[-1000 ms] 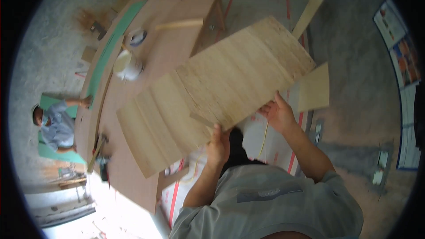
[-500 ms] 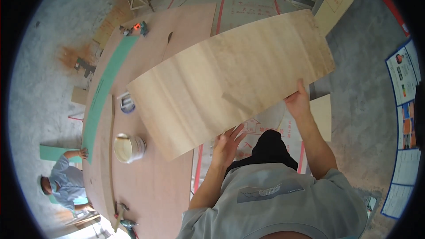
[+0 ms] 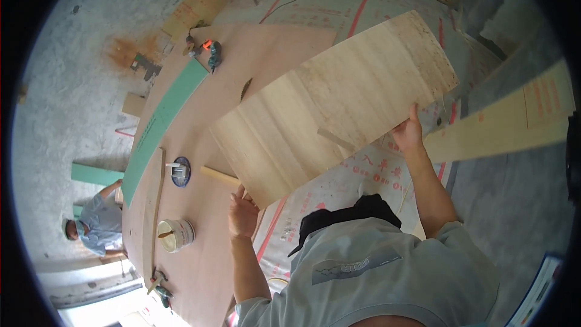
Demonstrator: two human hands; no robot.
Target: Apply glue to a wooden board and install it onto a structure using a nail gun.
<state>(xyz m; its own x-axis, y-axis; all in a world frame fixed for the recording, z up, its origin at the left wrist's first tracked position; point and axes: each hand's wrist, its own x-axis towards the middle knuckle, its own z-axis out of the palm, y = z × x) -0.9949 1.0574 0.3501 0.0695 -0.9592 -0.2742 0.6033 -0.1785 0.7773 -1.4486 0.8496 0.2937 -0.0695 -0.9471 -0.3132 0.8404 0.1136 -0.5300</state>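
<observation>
A pale plywood board [image 3: 339, 97] is held up tilted in front of me, its far end raised to the right. My right hand [image 3: 409, 130] grips its near edge toward the right end, thumb on the upper face and fingers underneath. My left hand [image 3: 244, 213] is at the board's near left corner, fingers closed at the edge and partly hidden by it. Under the board's left part is a large reddish plywood worktop [image 3: 206, 272]. A light wooden strip [image 3: 220, 175] sticks out from beneath the board near my left hand.
On the worktop are a white bucket [image 3: 176, 235], a blue round container [image 3: 180, 172], a long wooden batten [image 3: 154, 212], a green strip [image 3: 163, 127] and power tools [image 3: 214, 56]. A co-worker [image 3: 100, 224] is at the far left. A long yellowish panel [image 3: 496, 124] stands at right.
My left hand has slid left along the near edge to the board's corner. The board has tilted more steeply, and my view has turned, shifting the surroundings.
</observation>
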